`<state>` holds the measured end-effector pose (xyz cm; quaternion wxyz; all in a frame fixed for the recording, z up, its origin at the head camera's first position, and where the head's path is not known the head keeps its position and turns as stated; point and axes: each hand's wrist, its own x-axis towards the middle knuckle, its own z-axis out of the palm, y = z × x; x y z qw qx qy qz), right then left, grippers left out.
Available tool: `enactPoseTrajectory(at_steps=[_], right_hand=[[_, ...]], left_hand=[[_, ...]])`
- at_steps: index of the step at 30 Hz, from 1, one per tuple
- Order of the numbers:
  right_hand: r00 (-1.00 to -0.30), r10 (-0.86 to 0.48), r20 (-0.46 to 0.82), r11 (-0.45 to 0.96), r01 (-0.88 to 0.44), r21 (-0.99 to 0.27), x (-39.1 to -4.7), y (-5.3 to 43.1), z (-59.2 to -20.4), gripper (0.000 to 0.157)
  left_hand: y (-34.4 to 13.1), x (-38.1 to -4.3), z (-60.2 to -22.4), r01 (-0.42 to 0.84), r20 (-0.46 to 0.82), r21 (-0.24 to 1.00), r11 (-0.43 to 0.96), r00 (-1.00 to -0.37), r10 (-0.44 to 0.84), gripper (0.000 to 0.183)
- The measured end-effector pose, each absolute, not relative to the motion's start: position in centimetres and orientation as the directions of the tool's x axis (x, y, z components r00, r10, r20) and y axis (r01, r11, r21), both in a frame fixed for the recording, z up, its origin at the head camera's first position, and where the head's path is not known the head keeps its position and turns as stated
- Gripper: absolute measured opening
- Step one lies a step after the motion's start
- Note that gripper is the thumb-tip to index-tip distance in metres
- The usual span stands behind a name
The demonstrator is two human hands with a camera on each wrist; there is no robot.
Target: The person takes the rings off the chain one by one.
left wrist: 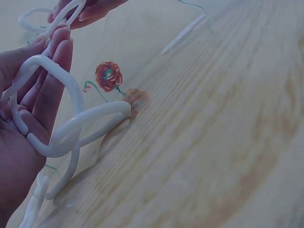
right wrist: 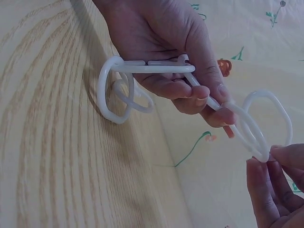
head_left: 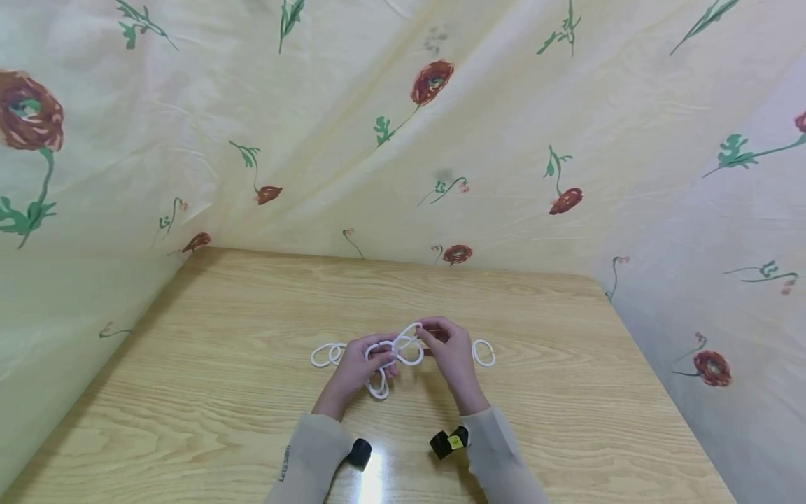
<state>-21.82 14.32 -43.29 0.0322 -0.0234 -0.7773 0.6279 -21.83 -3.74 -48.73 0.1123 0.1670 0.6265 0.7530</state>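
A chain of white plastic links runs between my two hands above the table. My left hand (head_left: 360, 360) grips part of it between thumb and fingers. From that hand several joined links hang down, the lowest hanging link (head_left: 380, 395) showing near the palm; in the left wrist view a chain link (left wrist: 71, 88) crosses the palm. On the other side, my right hand (head_left: 450, 350) pinches the end of a white link (right wrist: 257, 135) between thumb and fingertips. Another loop (right wrist: 266, 92) sits beside that link in the right wrist view. Where the fingers cover the chain, the joins are hidden.
On the wooden table (head_left: 220, 392), more white links (head_left: 313, 357) lie left of my left hand, partly hidden by it. A single white link (head_left: 494, 355) lies right of my right hand. Flowered cloth (head_left: 352, 175) rises behind the table and along its sides.
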Motion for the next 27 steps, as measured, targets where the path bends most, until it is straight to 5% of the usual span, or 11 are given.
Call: enactPoseTrajectory(at_steps=[27], right_hand=[[-0.977,0.212,-0.026,0.121,0.053,-0.991,-22.0,16.8,-42.3,0.025]], left_hand=[[-4.0,-21.4,-49.0,0.062,0.148,0.968,-0.242,-0.922,0.358,0.04]])
